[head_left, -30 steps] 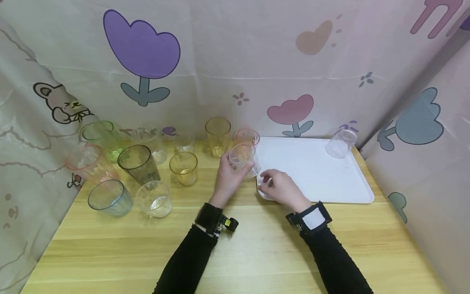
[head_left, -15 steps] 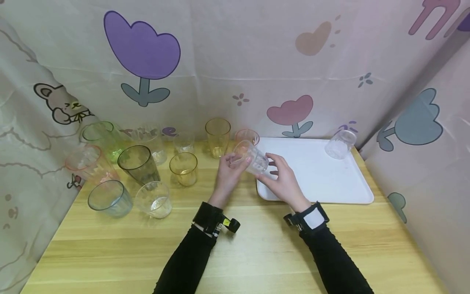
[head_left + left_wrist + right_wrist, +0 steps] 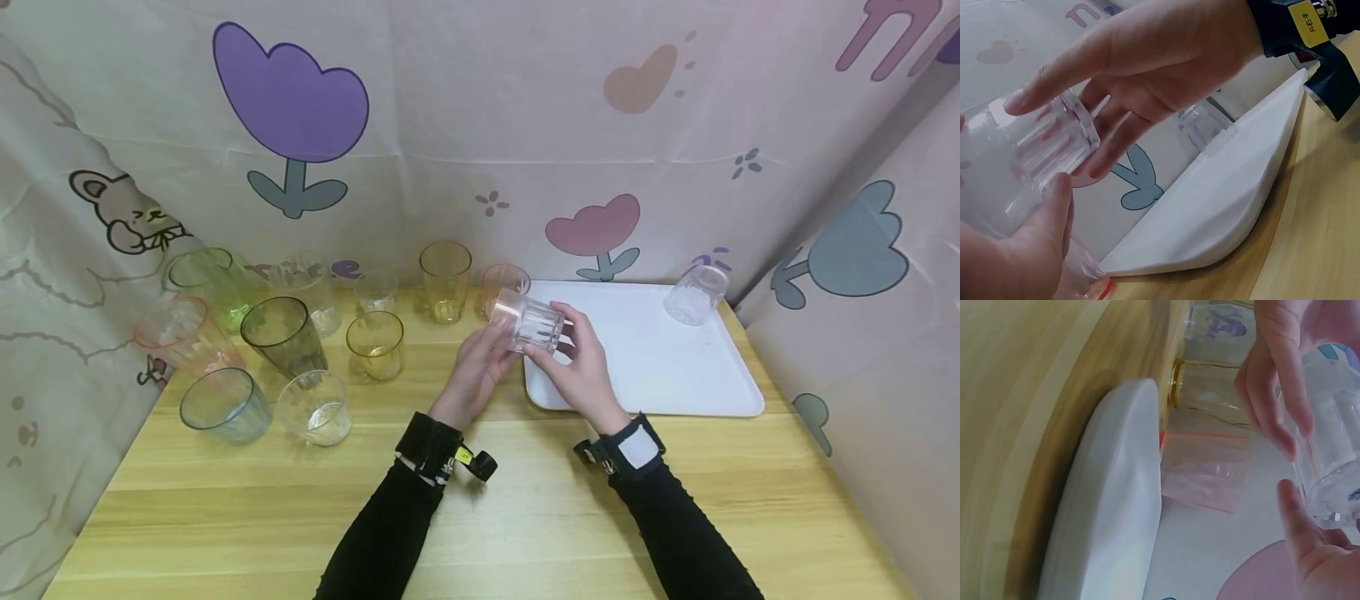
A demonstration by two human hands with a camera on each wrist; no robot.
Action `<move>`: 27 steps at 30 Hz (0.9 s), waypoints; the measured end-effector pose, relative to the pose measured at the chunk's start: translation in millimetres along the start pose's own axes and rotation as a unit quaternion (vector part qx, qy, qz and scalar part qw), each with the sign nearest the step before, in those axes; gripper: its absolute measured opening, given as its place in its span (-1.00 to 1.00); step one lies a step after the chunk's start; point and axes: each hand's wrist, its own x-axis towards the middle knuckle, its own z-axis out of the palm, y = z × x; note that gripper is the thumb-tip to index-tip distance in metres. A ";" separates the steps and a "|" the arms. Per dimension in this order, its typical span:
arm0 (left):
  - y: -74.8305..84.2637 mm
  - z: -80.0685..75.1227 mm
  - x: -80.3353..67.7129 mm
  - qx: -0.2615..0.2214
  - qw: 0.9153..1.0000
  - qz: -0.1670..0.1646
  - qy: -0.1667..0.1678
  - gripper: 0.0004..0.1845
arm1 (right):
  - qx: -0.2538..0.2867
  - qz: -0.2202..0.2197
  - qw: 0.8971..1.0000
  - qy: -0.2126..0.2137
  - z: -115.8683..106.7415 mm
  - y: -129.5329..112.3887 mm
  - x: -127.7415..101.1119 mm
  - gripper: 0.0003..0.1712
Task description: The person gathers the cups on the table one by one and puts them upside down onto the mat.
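Glass (image 3: pixel 537 323), clear, tilted: left grip (image 3: pixel 480 363) holds rim end, right grip (image 3: pixel 583 360) pinches base end. Yellow label (image 3: pixel 1309 24) on right wrist strap (image 3: pixel 1280 34) reads "R右手".

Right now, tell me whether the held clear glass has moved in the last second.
Yes. In the head view, the held clear glass has shifted right, toward the white tray, and tipped further onto its side.

Yellow label (image 3: pixel 1308 24) on right wristband (image 3: pixel 1277 37): black "R右手", legible in left wrist view. Yellow tag (image 3: pixel 463 455) on left wristband (image 3: pixel 429 442): marks too small to read. Curtain (image 3: pixel 480 100): pink n-shaped letter in left wrist view; low lettering in head view partly hidden, unreadable.
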 end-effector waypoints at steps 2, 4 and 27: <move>0.4 0.4 0.4 -0.009 1.000 -0.006 -0.009 -0.38 | 0.012 -0.006 1.000 0.012 0.3 -0.8 0.2 -0.15; 0.5 0.6 0.7 -0.016 1.000 -0.010 -0.014 -0.37 | 0.020 -0.011 1.000 0.020 0.2 -1.2 0.6 -0.15; -24.8 4.2 -4.0 0.550 0.816 0.156 -0.086 -0.58 | 0.018 -0.031 0.989 0.147 -39.8 0.8 11.0 -0.13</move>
